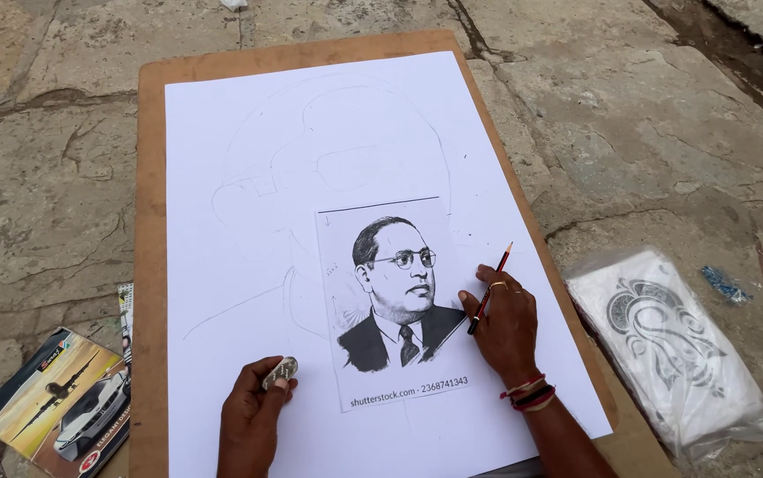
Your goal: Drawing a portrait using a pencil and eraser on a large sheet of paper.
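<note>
A large white sheet (249,177) with a faint pencil outline of a head lies on a brown board (149,265). On it rests a small printed black-and-white portrait (394,301) of a person with glasses. My right hand (507,323) rests beside the print's right edge and holds a red-and-black pencil (490,288), tip pointing up. Thread bands circle that wrist. My left hand (253,412) sits at the sheet's lower edge, gripping a small grey eraser (280,372) just left of the print.
The board lies on cracked stone paving (647,115). A plastic bag with patterned white cloth (669,345) lies to the right. A glossy booklet showing cars (63,407) lies at lower left. A small blue scrap (723,284) sits at far right.
</note>
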